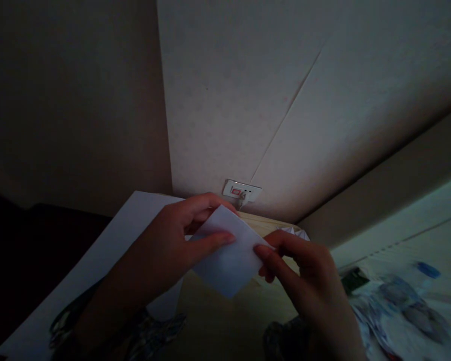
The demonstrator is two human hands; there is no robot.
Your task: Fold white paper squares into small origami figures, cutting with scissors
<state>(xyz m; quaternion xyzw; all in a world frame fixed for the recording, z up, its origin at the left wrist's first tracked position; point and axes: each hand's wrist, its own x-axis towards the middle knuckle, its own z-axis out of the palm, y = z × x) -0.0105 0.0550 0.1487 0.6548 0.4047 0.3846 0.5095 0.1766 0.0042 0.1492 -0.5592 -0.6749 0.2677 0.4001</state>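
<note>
A small white folded paper [231, 263] is held up above the wooden tabletop, roughly diamond-shaped from this angle. My left hand [180, 233] grips it from the left, thumb lying across the front and fingers behind. At its right corner, my right hand [304, 271] pinches the edge between thumb and fingers. Larger white paper [108, 245] lies under and beyond my left forearm. Behind my right hand, white folded paper pieces [293, 231] with pointed tops show in part.
A wall outlet [242, 190] with a plug in it sits just past the wooden tabletop [210, 321]. Walls rise behind and at the left. Lower right, a blue-capped clear bottle [428, 269] and plastic bags [409, 306] lie together, blurred.
</note>
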